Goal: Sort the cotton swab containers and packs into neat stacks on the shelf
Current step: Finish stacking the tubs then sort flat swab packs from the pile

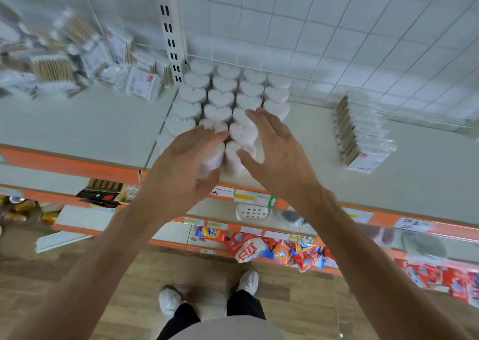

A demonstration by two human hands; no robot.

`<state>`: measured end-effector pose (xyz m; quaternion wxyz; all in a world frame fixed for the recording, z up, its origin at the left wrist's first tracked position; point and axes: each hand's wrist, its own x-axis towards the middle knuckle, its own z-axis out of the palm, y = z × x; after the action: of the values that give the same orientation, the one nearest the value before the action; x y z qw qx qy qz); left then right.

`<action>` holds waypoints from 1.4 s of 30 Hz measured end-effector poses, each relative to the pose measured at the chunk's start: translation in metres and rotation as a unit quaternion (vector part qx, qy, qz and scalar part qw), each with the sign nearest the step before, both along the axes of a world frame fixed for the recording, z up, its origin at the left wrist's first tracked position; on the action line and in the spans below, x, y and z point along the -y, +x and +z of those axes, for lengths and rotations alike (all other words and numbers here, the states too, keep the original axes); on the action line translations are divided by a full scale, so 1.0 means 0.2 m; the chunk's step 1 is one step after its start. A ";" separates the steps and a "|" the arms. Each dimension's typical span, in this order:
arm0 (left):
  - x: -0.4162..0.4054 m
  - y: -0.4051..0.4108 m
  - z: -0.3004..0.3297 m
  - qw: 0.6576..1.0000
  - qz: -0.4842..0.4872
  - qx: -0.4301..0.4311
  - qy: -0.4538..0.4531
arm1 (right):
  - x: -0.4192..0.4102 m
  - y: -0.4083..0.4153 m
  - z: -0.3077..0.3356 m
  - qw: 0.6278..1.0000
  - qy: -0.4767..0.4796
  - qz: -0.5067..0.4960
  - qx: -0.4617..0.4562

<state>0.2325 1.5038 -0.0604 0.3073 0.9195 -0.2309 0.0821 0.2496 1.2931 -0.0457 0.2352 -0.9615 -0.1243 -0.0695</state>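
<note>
Several heart-shaped clear containers of white cotton swabs (220, 98) stand in close rows on the grey shelf (77, 124), running from the back grid to the front edge. My left hand (186, 163) lies with straight fingers against the left side of the front containers (241, 134). My right hand (274, 147) spreads over their right side, its thumb touching one front container. Flat packs of wooden-stick swabs (360, 134) stand in a neat row to the right. A loose heap of swab packs (77, 59) lies at the back left.
A white slotted upright (169, 31) and wire grid back the shelf. Orange price rails (70, 163) edge the shelves. Below are a soap dish (252, 211), red and orange detergent bags (280, 251) and boxed goods. My shoes stand on the wood floor.
</note>
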 end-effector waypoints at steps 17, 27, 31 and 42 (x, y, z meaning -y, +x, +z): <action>-1.36 -0.43 -0.08 0.979 0.196 -0.045 0.039 | -1.24 -0.11 -0.05 0.982 0.000 0.169 -0.086; -1.74 -0.50 -0.19 0.939 0.316 -0.075 0.110 | -1.75 0.11 -0.14 0.963 -0.002 0.235 -0.134; -1.95 -0.43 -0.26 0.926 0.347 -0.087 0.121 | -2.03 0.29 -0.18 0.950 -0.021 0.267 -0.163; -2.50 0.19 -0.18 0.903 0.360 -0.169 0.161 | -2.68 0.93 -0.26 0.958 -0.105 0.254 -0.086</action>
<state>0.2711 2.0048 -0.0966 0.1394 0.9771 0.1608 -0.0078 0.4354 1.8284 -0.0976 0.1523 -0.9197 -0.3508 0.0886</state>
